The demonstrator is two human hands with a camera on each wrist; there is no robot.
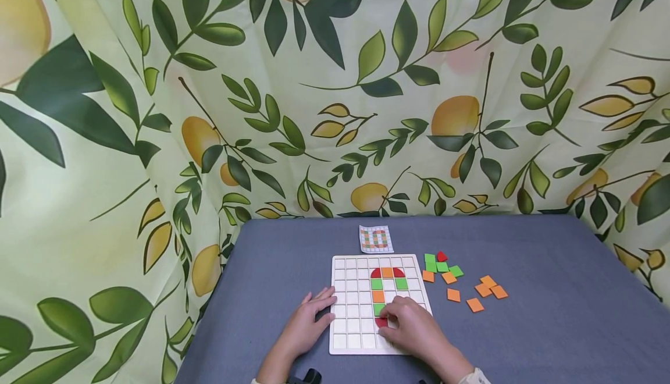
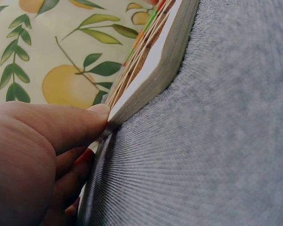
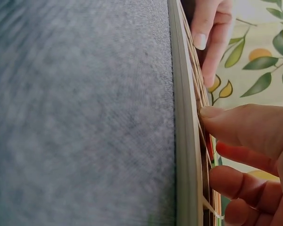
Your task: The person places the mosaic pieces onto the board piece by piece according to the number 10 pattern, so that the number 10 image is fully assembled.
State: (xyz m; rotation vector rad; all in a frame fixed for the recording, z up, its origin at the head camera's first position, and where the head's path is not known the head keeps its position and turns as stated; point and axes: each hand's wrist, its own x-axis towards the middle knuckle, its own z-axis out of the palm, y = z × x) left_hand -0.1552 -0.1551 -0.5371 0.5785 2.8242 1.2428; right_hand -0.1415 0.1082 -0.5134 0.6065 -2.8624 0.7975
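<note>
A white grid board lies on the table, with red, orange and green tiles set in some of its cells. My left hand rests at the board's left edge, its fingers spread over the rim and the thumb against the side. Over the lower right part of the board, my right hand has its thumb and index finger around a red rounded tile in a cell. In the right wrist view the thumb meets the board while the other fingers curl; part of the tile is hidden.
A small printed card with a coloured pattern lies behind the board. To the board's right are loose green tiles, several orange tiles and a red tile. A leaf-patterned cloth hangs beyond the grey table.
</note>
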